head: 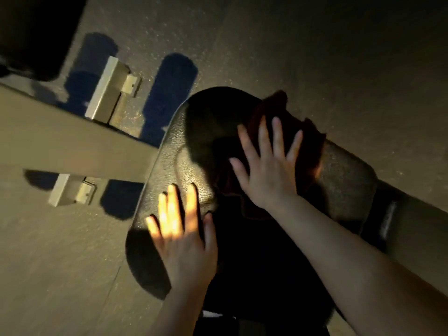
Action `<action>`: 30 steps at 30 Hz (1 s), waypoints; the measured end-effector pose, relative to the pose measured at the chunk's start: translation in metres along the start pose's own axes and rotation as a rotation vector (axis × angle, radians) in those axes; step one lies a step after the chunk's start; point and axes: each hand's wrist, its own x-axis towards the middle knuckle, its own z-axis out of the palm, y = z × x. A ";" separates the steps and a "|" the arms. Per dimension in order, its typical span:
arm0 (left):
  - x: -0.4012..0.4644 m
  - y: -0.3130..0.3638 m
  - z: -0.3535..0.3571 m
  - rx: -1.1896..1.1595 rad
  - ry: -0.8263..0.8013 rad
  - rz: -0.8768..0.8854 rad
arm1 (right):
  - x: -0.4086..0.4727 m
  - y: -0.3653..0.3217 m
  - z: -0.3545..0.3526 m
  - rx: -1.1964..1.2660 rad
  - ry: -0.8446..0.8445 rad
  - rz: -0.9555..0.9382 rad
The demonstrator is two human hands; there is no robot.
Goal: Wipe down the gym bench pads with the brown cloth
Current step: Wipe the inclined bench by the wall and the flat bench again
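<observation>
Mid-wipe: our right hand (266, 166) presses flat on the brown cloth (312, 141) atop the pad (346, 183); our left hand (184, 238) rests flat beside it; other pads seem left.

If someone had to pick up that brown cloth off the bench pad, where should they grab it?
Probably the rumpled far edge of the brown cloth, which sticks out past the fingertips of the right hand pressing it flat on the bench pad. Come from above and pinch a raised fold; the flattened middle offers little to grip.
</observation>
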 end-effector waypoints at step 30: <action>-0.070 -0.026 -0.047 0.024 -0.537 -0.250 | -0.220 0.008 0.067 0.030 -0.140 0.394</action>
